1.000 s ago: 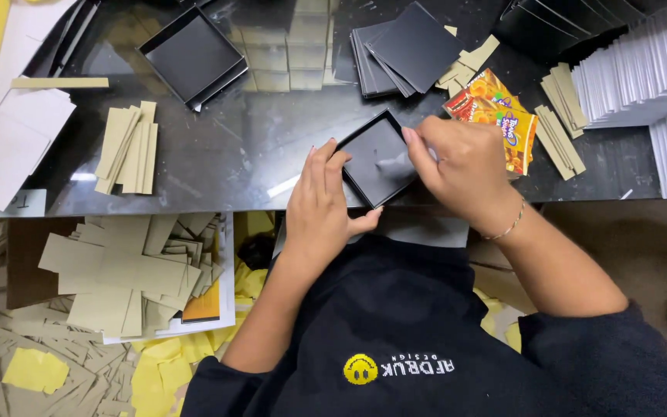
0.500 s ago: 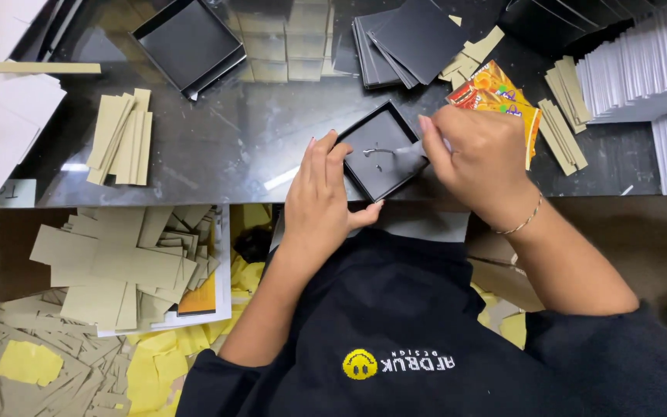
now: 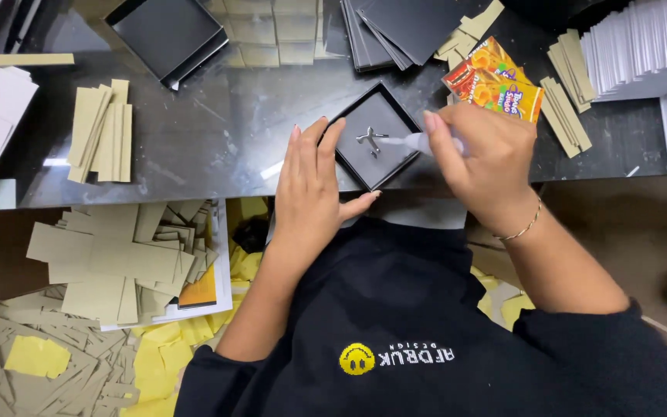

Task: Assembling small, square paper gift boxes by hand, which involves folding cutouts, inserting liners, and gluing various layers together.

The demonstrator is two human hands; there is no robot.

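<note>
a dark glossy counter [image 3: 194, 147] carries a shallow black box tray [image 3: 376, 135] near its front edge. the left hand [image 3: 314, 189] lies flat, fingers together, against the tray's left rim. the right hand [image 3: 480, 154] is clamped on a small glue tube [image 3: 418, 142], nozzle over pale glue lines [image 3: 370, 140] inside the tray.

A shallow box tray [image 3: 376, 135] lies on the table [image 3: 218, 147], between the left hand [image 3: 314, 185] and right hand [image 3: 484, 158]. Cardboard strips [image 3: 102, 131] lie well left; a snack packet [image 3: 496, 81] just behind the right hand.
</note>
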